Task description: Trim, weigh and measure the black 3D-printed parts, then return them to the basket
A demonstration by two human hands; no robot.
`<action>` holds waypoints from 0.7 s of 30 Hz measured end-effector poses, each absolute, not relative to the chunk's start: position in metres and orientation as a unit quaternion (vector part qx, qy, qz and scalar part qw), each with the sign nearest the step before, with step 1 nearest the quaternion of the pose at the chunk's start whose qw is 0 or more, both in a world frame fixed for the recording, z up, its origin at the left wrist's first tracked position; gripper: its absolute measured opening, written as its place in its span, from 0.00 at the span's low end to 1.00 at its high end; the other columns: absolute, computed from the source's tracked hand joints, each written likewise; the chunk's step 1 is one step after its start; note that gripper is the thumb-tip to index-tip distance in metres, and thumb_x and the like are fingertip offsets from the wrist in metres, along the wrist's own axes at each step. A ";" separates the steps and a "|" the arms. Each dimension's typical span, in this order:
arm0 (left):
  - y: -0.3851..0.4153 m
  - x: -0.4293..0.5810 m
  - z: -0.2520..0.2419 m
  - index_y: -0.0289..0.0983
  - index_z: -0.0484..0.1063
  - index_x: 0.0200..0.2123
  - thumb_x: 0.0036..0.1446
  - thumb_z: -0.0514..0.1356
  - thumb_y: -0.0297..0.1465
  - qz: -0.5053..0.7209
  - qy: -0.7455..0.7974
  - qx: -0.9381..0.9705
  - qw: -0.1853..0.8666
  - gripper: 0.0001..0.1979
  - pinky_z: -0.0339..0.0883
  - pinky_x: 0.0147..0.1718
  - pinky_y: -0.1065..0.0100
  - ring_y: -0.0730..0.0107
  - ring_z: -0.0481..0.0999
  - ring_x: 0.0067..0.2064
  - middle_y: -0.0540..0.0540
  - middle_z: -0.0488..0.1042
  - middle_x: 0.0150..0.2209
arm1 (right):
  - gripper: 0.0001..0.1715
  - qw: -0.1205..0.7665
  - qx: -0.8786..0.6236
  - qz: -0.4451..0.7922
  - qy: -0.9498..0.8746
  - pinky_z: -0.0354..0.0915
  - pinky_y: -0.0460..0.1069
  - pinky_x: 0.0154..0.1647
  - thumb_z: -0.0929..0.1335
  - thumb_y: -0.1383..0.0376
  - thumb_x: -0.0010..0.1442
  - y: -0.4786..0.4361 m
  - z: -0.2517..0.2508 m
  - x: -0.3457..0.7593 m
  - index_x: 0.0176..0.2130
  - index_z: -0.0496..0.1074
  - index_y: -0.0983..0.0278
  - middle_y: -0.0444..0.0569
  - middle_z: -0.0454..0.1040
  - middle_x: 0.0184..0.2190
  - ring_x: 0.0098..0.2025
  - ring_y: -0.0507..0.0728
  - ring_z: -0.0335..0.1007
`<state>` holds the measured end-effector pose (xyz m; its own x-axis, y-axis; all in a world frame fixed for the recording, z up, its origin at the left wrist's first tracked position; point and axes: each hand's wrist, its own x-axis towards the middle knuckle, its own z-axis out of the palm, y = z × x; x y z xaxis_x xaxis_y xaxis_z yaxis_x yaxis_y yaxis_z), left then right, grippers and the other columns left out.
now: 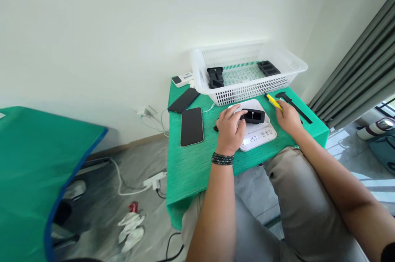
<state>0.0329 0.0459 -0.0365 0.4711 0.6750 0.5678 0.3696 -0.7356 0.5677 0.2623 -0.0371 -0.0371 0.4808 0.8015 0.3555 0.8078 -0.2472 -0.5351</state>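
Note:
On a white digital scale rests a black plastic part with rectangular openings. My left hand, a dark beaded bracelet at its wrist, reaches over the scale's left side, its fingers and thumb curled about the part's left end. The scale's lit display seems to read 25.7. My right hand grips a yellow-handled cutter just right of the scale; its dark tip points up and left. Beside that hand lies a black caliper. A small dark piece shows partly behind my left hand.
A white plastic basket at the back holds black parts and a black slotted piece. Two phones, a dark one and another, lie left on the green-covered table. Cables trail on the floor.

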 end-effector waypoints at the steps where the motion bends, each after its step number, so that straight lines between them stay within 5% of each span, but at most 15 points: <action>1: 0.046 0.032 -0.036 0.41 0.80 0.52 0.67 0.54 0.30 0.408 0.311 0.837 0.194 0.17 0.65 0.64 0.43 0.50 0.72 0.63 0.42 0.77 0.62 | 0.25 0.403 -0.781 0.024 -0.476 0.70 0.66 0.54 0.61 0.61 0.67 -0.042 -0.036 0.263 0.57 0.75 0.67 0.65 0.82 0.50 0.48 0.70 0.77; 6: 0.046 0.030 -0.033 0.40 0.79 0.52 0.63 0.53 0.27 0.395 0.267 0.850 0.223 0.20 0.64 0.65 0.44 0.51 0.73 0.63 0.42 0.78 0.61 | 0.16 0.636 -0.647 0.334 -0.256 0.73 0.54 0.30 0.66 0.57 0.64 -0.072 -0.022 0.249 0.49 0.75 0.59 0.51 0.82 0.38 0.29 0.59 0.74; 10: 0.045 0.027 -0.031 0.40 0.78 0.54 0.60 0.52 0.25 0.374 0.243 0.866 0.227 0.23 0.64 0.66 0.46 0.53 0.73 0.64 0.43 0.78 0.61 | 0.13 0.640 -0.519 0.545 -0.158 0.71 0.49 0.24 0.68 0.57 0.63 -0.098 -0.013 0.231 0.41 0.78 0.62 0.54 0.84 0.42 0.29 0.55 0.74; 15: 0.044 0.027 -0.031 0.39 0.77 0.54 0.53 0.57 0.22 0.365 0.270 0.865 0.213 0.25 0.63 0.66 0.44 0.50 0.73 0.64 0.42 0.78 0.62 | 0.14 0.626 -0.483 0.580 -0.194 0.74 0.46 0.26 0.76 0.64 0.56 -0.117 -0.011 0.213 0.44 0.81 0.61 0.52 0.84 0.47 0.33 0.53 0.77; 21: 0.043 0.030 -0.031 0.39 0.77 0.54 0.55 0.61 0.22 0.341 0.288 0.872 0.202 0.23 0.63 0.66 0.45 0.49 0.72 0.64 0.43 0.77 0.63 | 0.23 0.632 -0.497 0.526 -0.276 0.73 0.45 0.24 0.82 0.51 0.51 -0.117 -0.008 0.204 0.38 0.80 0.63 0.52 0.84 0.42 0.29 0.52 0.77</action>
<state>0.0303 0.0426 -0.0315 0.6021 0.6394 0.4781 0.3639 -0.7528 0.5485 0.2038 -0.1174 -0.0082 0.2933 0.9400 -0.1742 -0.3900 -0.0487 -0.9195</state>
